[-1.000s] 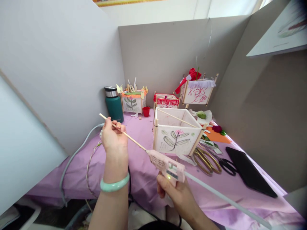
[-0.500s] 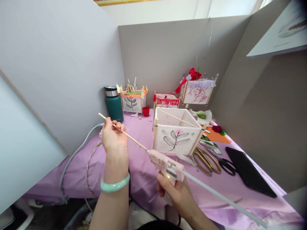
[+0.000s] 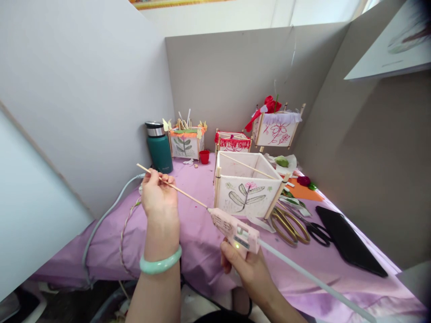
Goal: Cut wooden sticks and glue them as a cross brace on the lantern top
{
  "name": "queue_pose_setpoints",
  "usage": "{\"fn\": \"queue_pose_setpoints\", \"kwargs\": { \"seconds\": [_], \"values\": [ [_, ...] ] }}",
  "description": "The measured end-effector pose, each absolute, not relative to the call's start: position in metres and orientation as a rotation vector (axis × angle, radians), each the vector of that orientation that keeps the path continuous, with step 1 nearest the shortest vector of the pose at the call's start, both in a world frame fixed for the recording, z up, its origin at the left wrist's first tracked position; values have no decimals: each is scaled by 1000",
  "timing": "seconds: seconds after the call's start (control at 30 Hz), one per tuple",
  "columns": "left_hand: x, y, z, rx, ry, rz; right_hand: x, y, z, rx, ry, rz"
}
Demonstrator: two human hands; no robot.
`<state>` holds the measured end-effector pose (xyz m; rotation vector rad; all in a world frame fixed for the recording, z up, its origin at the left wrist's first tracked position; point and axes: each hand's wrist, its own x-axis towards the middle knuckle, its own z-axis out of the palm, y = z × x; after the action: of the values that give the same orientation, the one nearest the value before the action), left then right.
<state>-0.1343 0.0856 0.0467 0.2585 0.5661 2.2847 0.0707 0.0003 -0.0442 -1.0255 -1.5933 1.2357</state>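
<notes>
Two items are gripped: a stick by the left hand, a glue gun by the right hand, near the box on the counter. Stick slope has been slightly reduced; nozzle contact appears maintained.

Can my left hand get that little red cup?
Probably yes. The way from your left hand to the red cup looks free, mostly over purple cloth. But that hand holds a stick, so it would likely need to put that down first.
</notes>
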Motion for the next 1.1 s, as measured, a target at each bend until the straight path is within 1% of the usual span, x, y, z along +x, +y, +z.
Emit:
{"fn": "queue_pose_setpoints", "kwargs": {
  "seconds": [0.23,0.37,0.5,0.6,0.67,0.77,0.83,0.97,1.1],
  "values": [
    [-136,87,40,252,553,2290,69,0,-40,-1032,-1595,1198],
    [-137,85,45,211,550,2299,69,1,-39,-1081,-1643,1155],
    [-147,74,58,79,513,2309,64,9,-36,-1289,-1843,894],
    [-161,59,67,88,478,2334,50,20,-29,-1343,-2052,680],
    [-173,46,75,105,463,2375,35,29,-22,-1295,-2152,630],
    [-194,24,88,207,459,2476,7,45,-13,-1190,-2274,647],
    [-206,9,97,314,490,2542,-13,57,-9,-1199,-2346,620],
    [-216,-14,107,415,664,2633,-47,79,-6,-1417,-2347,414],
    [-206,-22,107,496,756,2626,-67,99,-14,-1646,-2331,225]
  ]
}}
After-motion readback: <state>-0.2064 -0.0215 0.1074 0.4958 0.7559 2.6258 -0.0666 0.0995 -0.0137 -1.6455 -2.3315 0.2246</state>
